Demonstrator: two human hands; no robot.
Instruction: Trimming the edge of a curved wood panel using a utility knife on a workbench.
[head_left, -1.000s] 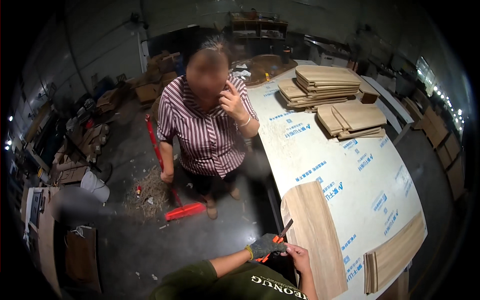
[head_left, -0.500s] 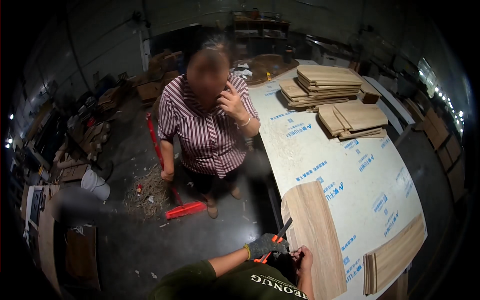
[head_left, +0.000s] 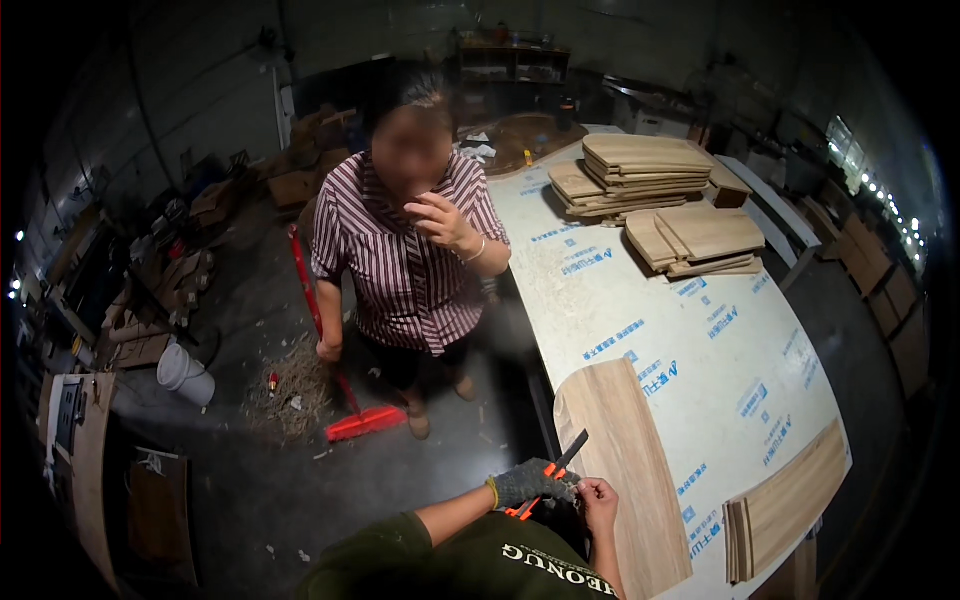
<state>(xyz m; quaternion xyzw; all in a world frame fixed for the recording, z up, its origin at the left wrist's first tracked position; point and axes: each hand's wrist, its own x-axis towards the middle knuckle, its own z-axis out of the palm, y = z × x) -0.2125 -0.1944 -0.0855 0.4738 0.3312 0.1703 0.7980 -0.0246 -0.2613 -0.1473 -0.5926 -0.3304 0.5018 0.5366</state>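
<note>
My left hand point(head_left: 522, 484), in a grey knitted glove with a yellow cuff, is closed round a tool with a long dark flat bar and orange parts point(head_left: 569, 452). The bar points up and away over the edge of a wood-grain board point(head_left: 630, 470). My bare right hand point(head_left: 599, 503) is right beside the gloved fingertips, its fingers bent and pinched together. Whatever lies between those fingers is too small to make out. The board has a rounded far end and lies along the table's left edge, beside and beneath my right hand.
On the white printed tabletop point(head_left: 720, 400) are stacked boards at the far end point(head_left: 645, 165) and near right point(head_left: 785, 505). Across from me a person in a striped shirt point(head_left: 410, 260) holds a red broom point(head_left: 365, 423) by a debris pile point(head_left: 300, 390). A white bucket point(head_left: 186, 375) stands left.
The person's raised hand has come down from beside the face to in front of it. My hands stay close together, with the right fingers now at the gloved fingertips. The view has shifted slightly.
</note>
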